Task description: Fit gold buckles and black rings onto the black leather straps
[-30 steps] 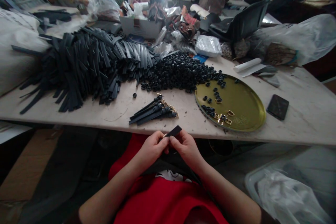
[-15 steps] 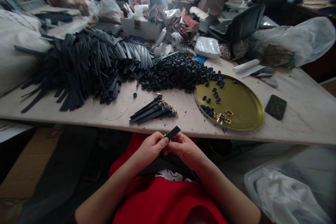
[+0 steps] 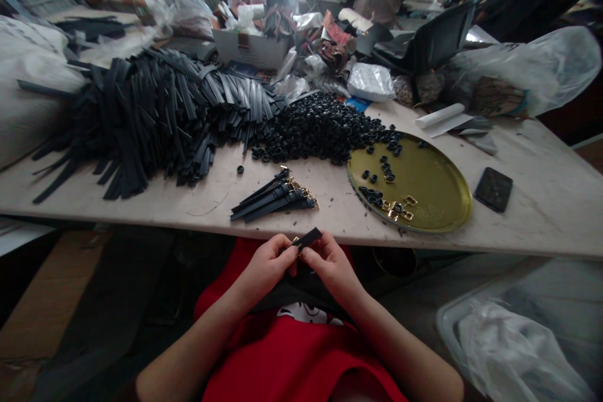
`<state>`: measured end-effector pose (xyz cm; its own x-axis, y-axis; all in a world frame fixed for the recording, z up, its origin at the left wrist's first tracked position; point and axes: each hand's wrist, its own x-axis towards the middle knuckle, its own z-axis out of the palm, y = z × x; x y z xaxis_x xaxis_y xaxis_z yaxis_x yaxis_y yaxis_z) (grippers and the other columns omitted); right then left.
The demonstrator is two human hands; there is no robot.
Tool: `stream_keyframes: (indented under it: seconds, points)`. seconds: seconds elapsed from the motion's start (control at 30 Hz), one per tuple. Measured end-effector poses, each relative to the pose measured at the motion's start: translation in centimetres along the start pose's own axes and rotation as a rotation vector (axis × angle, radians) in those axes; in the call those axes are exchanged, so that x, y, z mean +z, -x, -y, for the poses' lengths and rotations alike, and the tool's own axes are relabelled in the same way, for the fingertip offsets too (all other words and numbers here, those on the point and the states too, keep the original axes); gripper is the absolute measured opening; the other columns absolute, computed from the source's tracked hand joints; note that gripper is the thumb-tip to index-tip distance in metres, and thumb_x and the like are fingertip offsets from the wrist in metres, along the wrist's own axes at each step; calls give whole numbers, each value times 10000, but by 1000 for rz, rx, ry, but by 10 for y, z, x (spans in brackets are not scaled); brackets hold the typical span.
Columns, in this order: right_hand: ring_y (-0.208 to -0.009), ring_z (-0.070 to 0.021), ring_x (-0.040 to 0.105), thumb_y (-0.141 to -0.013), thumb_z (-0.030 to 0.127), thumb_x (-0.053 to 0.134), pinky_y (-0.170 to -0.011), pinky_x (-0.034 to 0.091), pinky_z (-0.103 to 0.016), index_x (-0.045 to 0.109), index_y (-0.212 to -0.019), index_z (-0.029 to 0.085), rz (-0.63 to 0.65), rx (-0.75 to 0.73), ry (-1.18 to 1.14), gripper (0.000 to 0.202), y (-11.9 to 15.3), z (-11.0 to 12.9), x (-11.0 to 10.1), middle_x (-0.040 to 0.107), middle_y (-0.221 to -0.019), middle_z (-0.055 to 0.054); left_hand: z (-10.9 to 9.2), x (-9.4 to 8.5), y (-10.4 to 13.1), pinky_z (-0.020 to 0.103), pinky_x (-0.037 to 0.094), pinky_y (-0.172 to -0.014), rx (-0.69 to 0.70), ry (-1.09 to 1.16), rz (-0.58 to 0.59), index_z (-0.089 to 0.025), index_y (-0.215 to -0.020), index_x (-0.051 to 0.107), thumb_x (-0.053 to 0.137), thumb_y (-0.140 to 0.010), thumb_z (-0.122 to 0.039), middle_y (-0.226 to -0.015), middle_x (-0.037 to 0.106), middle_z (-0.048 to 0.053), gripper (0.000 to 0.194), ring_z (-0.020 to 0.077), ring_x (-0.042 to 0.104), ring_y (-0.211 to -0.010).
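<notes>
Just off the table's front edge, both my hands hold one black strap [image 3: 309, 238]. My left hand [image 3: 277, 256] is closed at its left end, where a bit of a gold buckle [image 3: 296, 241] shows. My right hand [image 3: 328, 262] pinches the strap farther right, thumb on its near side. My fingers hide much of the strap. On the table ahead lies a bundle of black straps with gold buckles [image 3: 273, 198]. A round gold tray [image 3: 443, 182], to the right, bears several gold buckles [image 3: 399, 208] and small black loops [image 3: 372, 195].
A large heap of black straps [image 3: 141, 119] covers the table's left side, beside a mound of black loops [image 3: 320, 129]. A dark phone [image 3: 494, 189] lies right of the tray. Behind stand a white box [image 3: 252, 49] and a black chair [image 3: 428, 38]. Other people are farther back.
My right hand has shifted slightly, its thumb now on the strap near my left thumb. The strap lies a little flatter. The whole view has drifted slightly.
</notes>
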<state>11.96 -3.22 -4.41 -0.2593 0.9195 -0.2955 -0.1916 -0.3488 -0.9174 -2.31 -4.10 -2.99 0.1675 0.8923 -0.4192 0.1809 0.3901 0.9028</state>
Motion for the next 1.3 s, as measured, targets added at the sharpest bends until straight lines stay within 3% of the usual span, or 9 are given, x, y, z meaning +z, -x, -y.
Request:
stream_keyframes:
  seconds: [0.13, 0.37, 0.6, 0.8, 0.87, 0.97, 1.1, 1.2, 1.3]
  points:
    - [-630, -112, 453, -713, 262, 608, -590, 363, -231, 541, -733, 198, -97, -212, 343, 96, 1, -5, -4, 508, -693, 20, -3, 5, 6, 222, 342, -550, 67, -190, -106, -182, -663, 449, 457, -799, -349, -575, 516, -41, 215, 111, 473, -556]
    - [-587, -108, 455, -712, 361, 609, -557, 377, -229, 487, -717, 183, 101, -6, 120, 216, -10, 9, -4, 510, -638, 36, -14, 0, 14, 239, 322, -525, 134, -396, -85, -191, -674, 468, 426, -809, -416, -582, 532, -25, 265, 141, 491, -560]
    - [-629, -122, 456, -836, 345, 472, -590, 356, -242, 517, -714, 185, 93, -302, 470, 205, -19, 16, -8, 519, -674, 3, -20, -8, -12, 234, 339, -499, 136, -262, -84, -195, -655, 446, 436, -798, -463, -535, 500, -36, 304, 132, 471, -501]
    - [-679, -140, 525, -867, 376, 398, -629, 389, -254, 569, -820, 189, 284, -238, 592, 257, -53, 51, -30, 583, -727, -17, -28, -16, -39, 251, 383, -597, 206, -331, -68, -211, -987, 517, 440, -810, -366, -691, 589, -18, 248, 147, 537, -586]
    - [-644, -139, 515, -872, 379, 383, -611, 382, -253, 567, -781, 185, 157, -290, 733, 283, -84, 64, -46, 555, -672, -14, -32, -19, -50, 246, 375, -589, 204, -351, -52, -207, -925, 558, 413, -819, -377, -656, 581, -14, 247, 156, 533, -603]
    - [-711, -156, 521, -844, 272, 444, -657, 368, -269, 586, -791, 175, -170, -453, 1211, 180, -144, 76, -68, 567, -771, -51, -35, -23, -65, 241, 369, -572, 149, -291, -104, -195, -857, 554, 404, -815, -409, -575, 531, -30, 265, 154, 519, -579]
    - [-762, -204, 541, -793, 154, 472, -657, 354, -306, 619, -734, 130, -295, -387, 1703, 161, -204, 76, -80, 582, -823, -130, -35, -27, -77, 234, 362, -553, 101, -213, -97, -188, -836, 539, 420, -806, -415, -551, 488, -48, 259, 134, 492, -543]
    - [-778, -203, 540, -792, 156, 481, -681, 362, -314, 616, -716, 131, -270, -408, 1608, 157, -208, 73, -77, 578, -829, -125, -36, -30, -78, 221, 357, -548, 89, -165, -110, -182, -787, 535, 440, -801, -399, -535, 461, -58, 238, 115, 471, -524]
    - [-703, -155, 532, -784, 285, 541, -665, 391, -285, 594, -730, 164, -122, -330, 994, 143, -181, 69, -65, 572, -770, -54, -40, -33, -80, 208, 359, -532, 109, -93, -180, -175, -765, 539, 463, -792, -389, -540, 462, -59, 228, 102, 454, -507]
